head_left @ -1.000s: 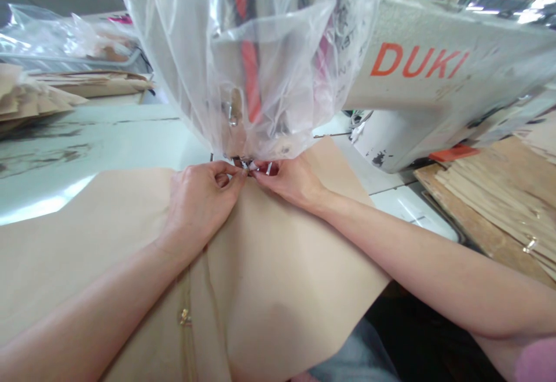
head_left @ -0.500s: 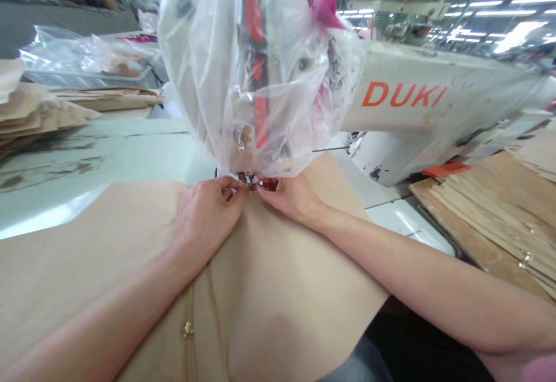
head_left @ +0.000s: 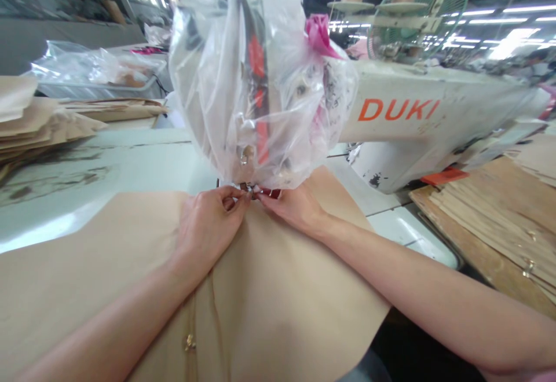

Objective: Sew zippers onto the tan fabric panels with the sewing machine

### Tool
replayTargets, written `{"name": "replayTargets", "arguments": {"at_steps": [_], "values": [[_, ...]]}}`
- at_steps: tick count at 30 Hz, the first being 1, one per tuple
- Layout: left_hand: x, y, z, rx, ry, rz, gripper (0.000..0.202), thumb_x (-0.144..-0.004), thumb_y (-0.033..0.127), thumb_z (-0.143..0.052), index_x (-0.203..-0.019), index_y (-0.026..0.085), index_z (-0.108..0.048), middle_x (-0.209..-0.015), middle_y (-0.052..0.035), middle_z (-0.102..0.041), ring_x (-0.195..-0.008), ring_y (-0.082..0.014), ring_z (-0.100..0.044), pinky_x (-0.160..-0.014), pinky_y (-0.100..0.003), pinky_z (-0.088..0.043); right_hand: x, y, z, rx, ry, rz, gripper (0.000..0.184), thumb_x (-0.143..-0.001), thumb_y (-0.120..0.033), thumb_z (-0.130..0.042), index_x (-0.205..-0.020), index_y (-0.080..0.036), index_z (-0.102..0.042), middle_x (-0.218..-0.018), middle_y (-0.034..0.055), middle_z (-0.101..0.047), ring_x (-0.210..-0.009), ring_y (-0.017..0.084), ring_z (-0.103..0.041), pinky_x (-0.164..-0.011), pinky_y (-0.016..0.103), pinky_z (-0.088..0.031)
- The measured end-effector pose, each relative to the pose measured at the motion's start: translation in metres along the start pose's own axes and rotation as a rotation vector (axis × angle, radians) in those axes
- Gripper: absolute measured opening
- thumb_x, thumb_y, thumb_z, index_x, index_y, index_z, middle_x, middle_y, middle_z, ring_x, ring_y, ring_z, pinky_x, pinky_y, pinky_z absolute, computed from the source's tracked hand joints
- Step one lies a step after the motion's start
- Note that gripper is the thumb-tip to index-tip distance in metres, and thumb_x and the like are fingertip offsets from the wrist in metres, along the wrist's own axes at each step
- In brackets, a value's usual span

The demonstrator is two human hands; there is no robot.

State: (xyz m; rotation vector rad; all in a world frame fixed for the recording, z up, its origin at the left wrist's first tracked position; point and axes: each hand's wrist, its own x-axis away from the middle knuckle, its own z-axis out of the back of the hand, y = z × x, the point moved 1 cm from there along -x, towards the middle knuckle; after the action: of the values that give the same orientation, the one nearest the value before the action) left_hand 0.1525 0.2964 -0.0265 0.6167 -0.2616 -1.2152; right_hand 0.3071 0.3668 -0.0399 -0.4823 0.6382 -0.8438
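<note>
Fabric (head_left: pixel 286 295) I monitor lies pinched in left hand (head_left: pixel 211 220), its lengthwise zipper (head_left: pixel 190 344) farther from right hand (head_left: pixel 302 207), whose hold is unclear.

I see both forearms (head_left: pixel 434 283) bare, tapering to slender wrists. The left hand (head_left: pixel 211 220) and right hand (head_left: pixel 299 205) are bare too. Toward four o'clock peeks a sliver of pink sleeve (head_left: pixel 541 377); at five, a rounded patch of grey-blue clothing (head_left: pixel 369 368).
</note>
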Motion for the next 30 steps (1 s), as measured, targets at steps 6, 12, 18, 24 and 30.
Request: {"name": "replayTargets", "arguments": {"at_steps": [6,12,18,24,30], "values": [[-0.001,-0.002,-0.001,0.019,-0.021,0.012,0.03,-0.084,0.047,-0.056,-0.093,0.027,-0.077,-0.081,-0.0025,-0.078,-0.084,-0.0257,-0.073,-0.07,-0.031,-0.047,-0.002,-0.001,-0.002,0.1,-0.004,0.019,0.012,-0.084,-0.025,-0.063,-0.087,-0.017,-0.072,-0.084,0.0048,-0.073,-0.08,0.018,-0.065,-0.072,0.027,-0.044],[0.0,-0.002,0.001,-0.047,-0.022,-0.006,0.031,-0.086,0.047,-0.054,-0.096,0.028,-0.077,-0.083,-0.0027,-0.078,-0.086,-0.0263,-0.072,-0.068,-0.031,-0.045,0.0,-0.004,-0.003,0.201,0.021,0.025,0.012,-0.083,-0.025,-0.062,-0.083,-0.018,-0.071,-0.078,0.0056,-0.072,-0.074,0.019,-0.064,-0.068,0.027,-0.043],[0.002,0.002,0.003,-0.062,-0.026,-0.01,0.031,-0.087,0.045,-0.052,-0.095,0.028,-0.077,-0.083,-0.0035,-0.079,-0.086,-0.0269,-0.073,-0.068,-0.031,-0.045,0.002,-0.001,-0.002,0.149,0.035,0.041,0.011,-0.084,-0.023,-0.061,-0.084,-0.019,-0.072,-0.084,0.0063,-0.074,-0.082,0.021,-0.067,-0.071,0.027,-0.045],[0.003,0.001,0.004,-0.039,-0.016,-0.035,0.029,-0.088,0.044,-0.053,-0.092,0.027,-0.076,-0.081,-0.0017,-0.078,-0.081,-0.0243,-0.073,-0.068,-0.029,-0.046,0.002,0.001,0.002,-0.012,0.063,-0.01,0.009,-0.082,-0.025,-0.063,-0.078,-0.018,-0.068,-0.082,0.0076,-0.074,-0.086,0.024,-0.07,-0.074,0.03,-0.05],[0.012,-0.008,0.002,0.091,-0.003,-0.338,0.028,-0.093,0.043,-0.051,-0.099,0.033,-0.076,-0.102,0.0027,-0.076,-0.084,-0.0169,-0.071,-0.072,-0.024,-0.049,0.003,-0.002,0.01,-0.769,-0.303,-0.383,0.026,-0.086,-0.036,-0.055,-0.076,-0.014,-0.063,-0.063,0.0057,-0.067,-0.049,0.017,-0.065,-0.042,0.025,-0.05]]}}
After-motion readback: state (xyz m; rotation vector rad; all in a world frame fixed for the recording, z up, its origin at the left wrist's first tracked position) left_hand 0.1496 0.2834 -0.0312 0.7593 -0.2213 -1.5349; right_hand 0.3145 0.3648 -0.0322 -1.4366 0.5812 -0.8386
